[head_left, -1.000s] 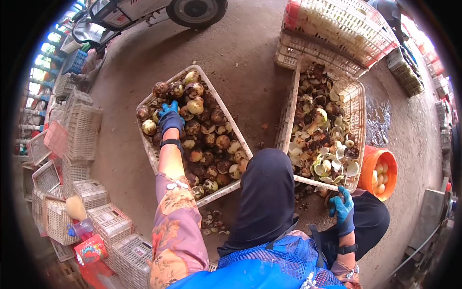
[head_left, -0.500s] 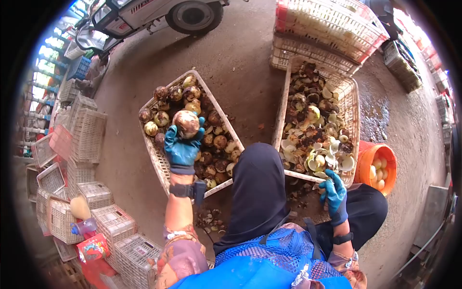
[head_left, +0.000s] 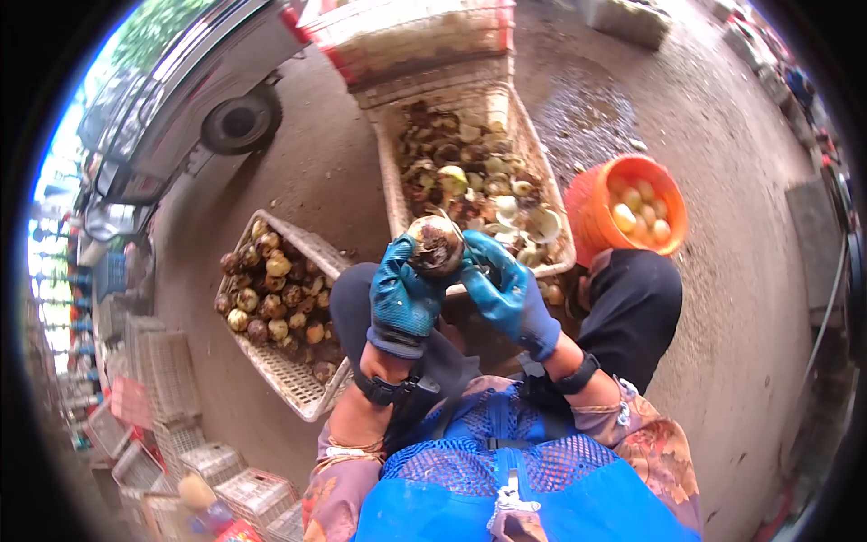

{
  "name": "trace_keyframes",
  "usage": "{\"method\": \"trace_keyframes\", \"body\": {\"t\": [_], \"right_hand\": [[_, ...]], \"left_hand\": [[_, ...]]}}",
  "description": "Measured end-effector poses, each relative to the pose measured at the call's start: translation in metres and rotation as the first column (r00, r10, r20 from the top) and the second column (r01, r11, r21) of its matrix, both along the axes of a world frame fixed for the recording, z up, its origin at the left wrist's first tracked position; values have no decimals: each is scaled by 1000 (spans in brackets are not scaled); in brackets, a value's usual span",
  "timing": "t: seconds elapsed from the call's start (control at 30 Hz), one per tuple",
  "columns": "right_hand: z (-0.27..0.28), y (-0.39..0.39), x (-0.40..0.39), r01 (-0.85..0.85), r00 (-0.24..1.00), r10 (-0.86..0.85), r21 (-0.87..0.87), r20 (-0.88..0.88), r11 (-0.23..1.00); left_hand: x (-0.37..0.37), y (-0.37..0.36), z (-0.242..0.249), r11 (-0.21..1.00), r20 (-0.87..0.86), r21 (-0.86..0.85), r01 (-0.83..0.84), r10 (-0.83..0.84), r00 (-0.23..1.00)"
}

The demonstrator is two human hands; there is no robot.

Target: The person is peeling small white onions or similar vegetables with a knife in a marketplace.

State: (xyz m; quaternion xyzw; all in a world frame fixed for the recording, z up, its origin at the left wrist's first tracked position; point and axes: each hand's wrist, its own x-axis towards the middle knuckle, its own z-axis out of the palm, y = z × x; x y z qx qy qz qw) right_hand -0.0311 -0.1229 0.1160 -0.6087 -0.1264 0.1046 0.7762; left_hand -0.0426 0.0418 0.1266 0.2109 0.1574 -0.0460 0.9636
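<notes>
A brown-skinned onion (head_left: 437,246), its dark papery skin partly ragged, is held up in front of my knees. My left hand (head_left: 403,294), in a blue rubber-coated glove, wraps round its left side. My right hand (head_left: 502,287), gloved alike, is closed at the onion's right side; what its fingers pinch is too hidden to name. Behind the onion stands a crate (head_left: 562,237) full of onion peels (head_left: 470,181). To the left, another crate (head_left: 275,378) holds unpeeled onions (head_left: 275,294).
An orange bucket (head_left: 587,212) with peeled onions (head_left: 643,215) is beside my right knee. Stacked crates (head_left: 424,41) rise behind the peel crate. A vehicle (head_left: 181,99) is parked at the upper left. More crates (head_left: 172,379) pile up at the lower left. Wet ground (head_left: 587,113) lies beyond the bucket.
My left hand has brought the onion from over the left crate to in front of me. My right hand has come up to meet it. The view has turned to the right.
</notes>
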Motion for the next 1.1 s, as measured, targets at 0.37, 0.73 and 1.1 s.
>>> {"method": "trace_keyframes", "body": {"t": [0.37,0.73,1.1], "right_hand": [[-33,-65,22,-110,993,110,-21,36,994],[-29,-47,7,100,987,-94,38,-128,994],[-35,-54,8,141,990,-117,-442,83,886]], "left_hand": [[3,-35,-2,911,157,307,276,-335,929],[-4,-36,-37,962,81,149,228,-242,967],[0,-36,-64,990,-119,34,139,-134,984]]}}
